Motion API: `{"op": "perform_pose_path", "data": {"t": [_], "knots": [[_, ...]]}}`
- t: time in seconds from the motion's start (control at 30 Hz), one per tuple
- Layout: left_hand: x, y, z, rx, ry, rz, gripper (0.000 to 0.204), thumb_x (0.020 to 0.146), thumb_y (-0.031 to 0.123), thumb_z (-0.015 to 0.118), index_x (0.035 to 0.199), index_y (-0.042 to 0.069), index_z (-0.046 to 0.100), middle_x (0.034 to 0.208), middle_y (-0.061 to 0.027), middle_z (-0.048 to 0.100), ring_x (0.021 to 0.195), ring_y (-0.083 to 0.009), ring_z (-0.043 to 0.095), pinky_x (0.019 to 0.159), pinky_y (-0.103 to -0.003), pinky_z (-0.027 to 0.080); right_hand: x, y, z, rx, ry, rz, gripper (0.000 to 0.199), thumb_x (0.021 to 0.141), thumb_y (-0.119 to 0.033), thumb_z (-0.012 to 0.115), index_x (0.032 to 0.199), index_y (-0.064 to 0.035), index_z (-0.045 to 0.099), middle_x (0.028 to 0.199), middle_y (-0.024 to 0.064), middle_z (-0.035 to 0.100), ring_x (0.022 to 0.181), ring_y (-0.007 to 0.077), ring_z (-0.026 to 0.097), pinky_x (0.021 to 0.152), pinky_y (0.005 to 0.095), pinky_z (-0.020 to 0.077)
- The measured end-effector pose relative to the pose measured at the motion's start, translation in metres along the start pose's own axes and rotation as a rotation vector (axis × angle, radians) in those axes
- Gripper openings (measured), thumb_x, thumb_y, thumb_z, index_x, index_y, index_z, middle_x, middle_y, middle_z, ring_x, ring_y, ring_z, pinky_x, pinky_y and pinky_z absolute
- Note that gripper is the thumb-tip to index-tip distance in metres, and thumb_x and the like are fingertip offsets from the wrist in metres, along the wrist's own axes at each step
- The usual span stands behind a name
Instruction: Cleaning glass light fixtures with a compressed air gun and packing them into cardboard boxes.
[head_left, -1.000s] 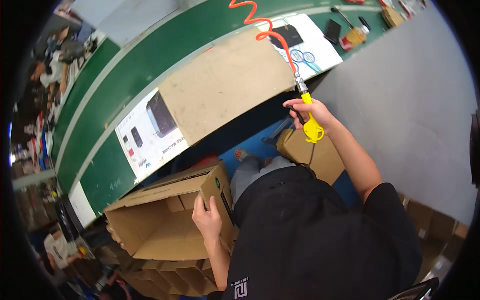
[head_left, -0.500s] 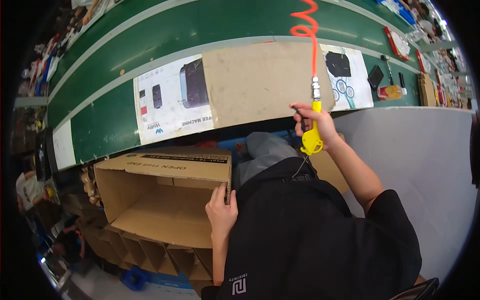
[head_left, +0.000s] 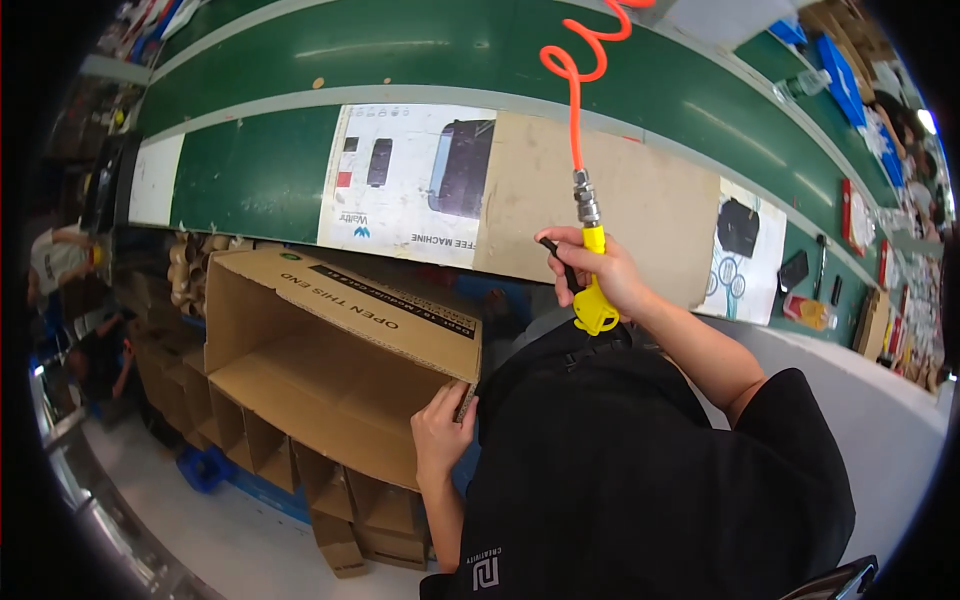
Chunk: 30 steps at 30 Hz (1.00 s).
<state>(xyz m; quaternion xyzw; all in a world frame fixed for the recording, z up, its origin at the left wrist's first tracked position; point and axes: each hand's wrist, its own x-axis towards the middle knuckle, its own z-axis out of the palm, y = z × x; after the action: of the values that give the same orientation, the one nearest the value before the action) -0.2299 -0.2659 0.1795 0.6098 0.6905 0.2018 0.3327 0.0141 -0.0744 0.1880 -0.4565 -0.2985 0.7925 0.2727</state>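
In my right hand (head_left: 598, 270) is a yellow air blow gun (head_left: 597, 308) with a black lever, fingers wrapped round its body. An orange coiled hose (head_left: 575, 120) runs up from its metal coupling. Its nozzle points down toward my black shirt (head_left: 640, 450); the tip is hard to make out. My left hand (head_left: 443, 430) grips the right edge of a large brown cardboard box (head_left: 345, 310). The box lies with its open side facing me, and I see no contents inside.
Ahead runs a green workbench (head_left: 250, 185) covered partly by printed white cardboard and a plain brown cardboard sheet (head_left: 590, 190). A bottle (head_left: 808, 312) and a phone-like black object (head_left: 793, 271) lie at right. Below the box stand cardboard dividers (head_left: 250, 440) and a blue plastic item (head_left: 202, 468).
My view has turned, so the bench and box appear tilted. The blow gun sits a little further left and lower in view. Both hands keep their holds.
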Motion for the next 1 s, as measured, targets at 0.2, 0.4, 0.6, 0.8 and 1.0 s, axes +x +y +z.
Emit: {"op": "perform_pose_path", "data": {"t": [0.2,0.4,0.6,0.8,1.0], "knots": [[0.005,0.023,0.006,0.167,0.121,-0.147,0.024,0.078,0.01,0.071,0.1,0.004,0.064,0.092,-0.0135,0.065,0.078,-0.0345,0.064,0.067,-0.036,0.052,0.03,-0.022,0.008,-0.028,-0.204,0.088,0.033,0.088,-0.012,0.051,0.119,-0.0021,0.056,0.075,0.0038,0.053,0.055,0.0171,0.06,0.05,0.0243,0.0413],[0.007,0.049,0.017,0.223,0.444,-0.209,0.035,0.077,0.007,0.072,0.108,0.001,0.058,0.107,-0.0176,0.061,0.097,-0.0347,0.059,0.08,-0.038,0.048,0.053,-0.074,0.004,0.083,-0.261,0.186,0.036,0.086,-0.014,0.05,0.117,0.0029,0.058,0.073,0.0063,0.053,0.047,0.0158,0.057,0.044,0.0217,0.0372],[-0.009,0.063,0.029,0.094,0.506,0.019,0.027,0.079,-0.002,0.064,0.106,0.0,0.06,0.102,-0.0169,0.06,0.093,-0.0344,0.058,0.084,-0.038,0.046,0.048,-0.063,-0.003,-0.007,-0.239,0.176,0.036,0.086,-0.014,0.05,0.117,0.0029,0.058,0.073,0.0067,0.053,0.048,0.0161,0.057,0.045,0.0217,0.0376],[-0.001,0.073,0.034,-0.549,0.046,0.034,0.039,0.082,0.008,0.058,0.12,0.0,0.058,0.128,-0.0173,0.056,0.121,-0.0344,0.051,0.103,-0.04,0.038,0.037,-0.049,0.007,0.018,-0.275,0.186,0.036,0.087,-0.015,0.05,0.117,0.0025,0.058,0.075,0.0063,0.054,0.049,0.0157,0.058,0.045,0.0208,0.0369],[-0.007,0.045,0.047,-0.638,-0.151,0.126,0.017,0.076,0.001,0.061,0.093,0.001,0.066,0.115,-0.0114,0.065,0.117,-0.0301,0.055,0.099,-0.04,0.04,0.029,-0.056,-0.003,-0.059,-0.243,0.104,0.036,0.087,-0.016,0.051,0.116,0.0034,0.058,0.075,0.0057,0.055,0.048,0.0136,0.057,0.044,0.0186,0.035]]}}
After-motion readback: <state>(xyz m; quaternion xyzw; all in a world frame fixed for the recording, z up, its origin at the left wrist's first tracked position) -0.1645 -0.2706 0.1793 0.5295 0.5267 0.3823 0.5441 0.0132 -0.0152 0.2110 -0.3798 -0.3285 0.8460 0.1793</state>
